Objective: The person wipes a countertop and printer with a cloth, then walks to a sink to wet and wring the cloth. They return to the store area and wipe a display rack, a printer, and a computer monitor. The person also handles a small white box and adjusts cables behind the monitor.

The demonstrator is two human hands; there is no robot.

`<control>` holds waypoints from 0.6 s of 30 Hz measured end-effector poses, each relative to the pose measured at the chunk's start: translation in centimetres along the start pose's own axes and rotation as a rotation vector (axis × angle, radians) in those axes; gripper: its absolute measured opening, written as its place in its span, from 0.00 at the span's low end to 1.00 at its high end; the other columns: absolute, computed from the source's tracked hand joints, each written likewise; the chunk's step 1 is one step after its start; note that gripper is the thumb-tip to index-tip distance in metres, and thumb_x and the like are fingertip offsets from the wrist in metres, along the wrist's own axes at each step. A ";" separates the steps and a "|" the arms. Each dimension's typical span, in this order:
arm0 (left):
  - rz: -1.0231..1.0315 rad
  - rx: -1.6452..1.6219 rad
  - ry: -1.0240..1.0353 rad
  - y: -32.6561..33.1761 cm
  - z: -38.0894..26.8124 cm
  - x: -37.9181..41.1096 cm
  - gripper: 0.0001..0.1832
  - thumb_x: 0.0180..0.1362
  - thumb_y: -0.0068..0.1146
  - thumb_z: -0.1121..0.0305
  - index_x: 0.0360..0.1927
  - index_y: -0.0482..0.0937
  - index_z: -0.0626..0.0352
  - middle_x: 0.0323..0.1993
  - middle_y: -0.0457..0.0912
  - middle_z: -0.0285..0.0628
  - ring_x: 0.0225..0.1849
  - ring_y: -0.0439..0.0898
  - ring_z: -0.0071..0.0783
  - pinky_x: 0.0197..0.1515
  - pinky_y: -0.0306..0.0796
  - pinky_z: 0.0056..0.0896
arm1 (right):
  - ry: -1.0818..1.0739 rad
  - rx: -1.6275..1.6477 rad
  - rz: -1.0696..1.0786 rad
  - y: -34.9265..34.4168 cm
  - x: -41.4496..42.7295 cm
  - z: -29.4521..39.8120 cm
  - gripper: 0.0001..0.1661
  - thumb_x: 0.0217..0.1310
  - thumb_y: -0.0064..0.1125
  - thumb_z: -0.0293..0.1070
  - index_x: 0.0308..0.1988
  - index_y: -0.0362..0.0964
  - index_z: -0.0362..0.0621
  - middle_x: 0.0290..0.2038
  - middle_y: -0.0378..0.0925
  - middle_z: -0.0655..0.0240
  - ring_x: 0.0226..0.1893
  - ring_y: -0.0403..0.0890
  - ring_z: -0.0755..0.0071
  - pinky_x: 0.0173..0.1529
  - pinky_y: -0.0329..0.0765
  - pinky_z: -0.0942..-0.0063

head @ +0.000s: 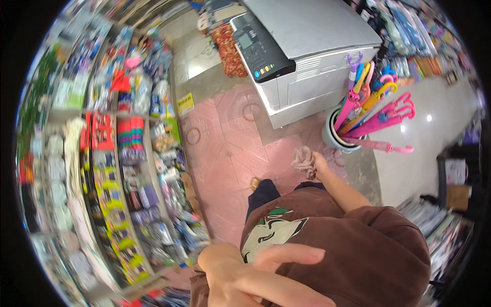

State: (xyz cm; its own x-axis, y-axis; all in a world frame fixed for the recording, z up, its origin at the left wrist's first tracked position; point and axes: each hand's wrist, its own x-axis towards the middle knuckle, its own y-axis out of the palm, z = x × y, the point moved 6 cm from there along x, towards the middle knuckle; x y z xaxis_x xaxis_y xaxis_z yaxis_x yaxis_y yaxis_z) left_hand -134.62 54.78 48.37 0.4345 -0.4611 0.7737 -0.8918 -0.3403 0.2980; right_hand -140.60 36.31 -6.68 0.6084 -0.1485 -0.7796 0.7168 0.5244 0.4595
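Observation:
My right hand (320, 167), out beyond the hem of my brown shirt, is closed on a crumpled greyish-pink cloth (305, 162) that hangs over the pink tiled floor. Close to the camera at the bottom is my left hand (261, 274), slightly blurred, its fingers apart and pointing right in front of the shirt. Nothing shows in it, though part of the hand is cut off by the picture's lower edge.
A grey-white printer (318, 82) stands ahead. Beside it, a pot (333, 134) holds several colourful umbrellas. Shelves of packaged goods (103, 132) line the left side. A dark-framed object (441, 180) and stacked goods (425, 218) stand at the right.

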 end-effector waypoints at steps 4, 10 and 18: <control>0.107 0.157 -0.029 -6.5 1.6 3.0 0.14 0.57 0.40 0.62 0.39 0.75 0.56 0.41 0.72 0.43 0.48 0.68 0.41 0.52 0.56 0.45 | -0.396 0.302 -0.310 9.1 -2.2 5.7 0.08 0.54 0.50 0.33 0.37 0.65 0.46 0.32 0.70 0.70 0.33 0.72 0.74 0.35 0.73 0.71; 0.475 0.666 -0.440 -15.9 22.6 6.6 0.18 0.57 0.42 0.70 0.50 0.68 0.66 0.50 0.68 0.50 0.54 0.66 0.45 0.56 0.57 0.36 | -0.936 0.760 -0.273 12.1 -6.5 18.8 0.09 0.56 0.50 0.31 0.39 0.64 0.45 0.32 0.69 0.72 0.33 0.71 0.77 0.36 0.70 0.79; 1.289 1.196 -0.058 -18.3 44.3 7.6 0.26 0.54 0.45 0.56 0.56 0.63 0.54 0.60 0.57 0.48 0.61 0.54 0.49 0.62 0.42 0.52 | -1.421 0.336 -0.803 9.8 -0.9 32.7 0.29 0.54 0.51 0.32 0.55 0.56 0.38 0.51 0.64 0.59 0.50 0.66 0.65 0.53 0.64 0.73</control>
State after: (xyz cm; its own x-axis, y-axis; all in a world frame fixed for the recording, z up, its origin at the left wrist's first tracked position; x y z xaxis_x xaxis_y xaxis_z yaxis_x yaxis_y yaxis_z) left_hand -109.38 21.18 24.03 -0.3828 -0.9135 0.1375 -0.0783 -0.1163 -0.9901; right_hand -123.00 14.17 12.48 -0.2569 -0.9652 0.0491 0.9015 -0.2210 0.3721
